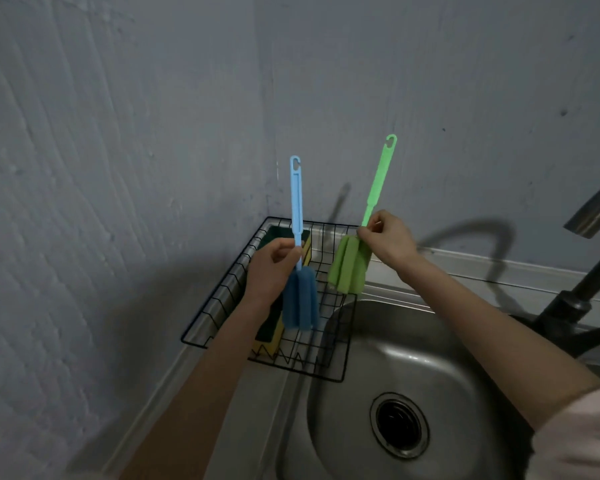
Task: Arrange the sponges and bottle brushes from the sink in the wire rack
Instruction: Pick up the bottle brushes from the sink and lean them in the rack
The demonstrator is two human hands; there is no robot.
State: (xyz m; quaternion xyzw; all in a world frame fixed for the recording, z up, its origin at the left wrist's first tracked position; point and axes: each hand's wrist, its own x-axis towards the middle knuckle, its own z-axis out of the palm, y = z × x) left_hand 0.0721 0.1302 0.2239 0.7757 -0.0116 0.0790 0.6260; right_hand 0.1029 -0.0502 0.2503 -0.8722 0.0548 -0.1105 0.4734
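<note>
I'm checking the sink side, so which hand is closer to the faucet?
Right. The right hand, holding the green brush, is between the wire rack and the faucet; the left hand with the blue brush is farther away, over the rack.

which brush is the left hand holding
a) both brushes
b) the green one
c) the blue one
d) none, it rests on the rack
c: the left hand pinches the thin handle of the blue bottle brush, its sponge head hanging over the wire rack, while the right hand holds the green bottle brush.
</note>
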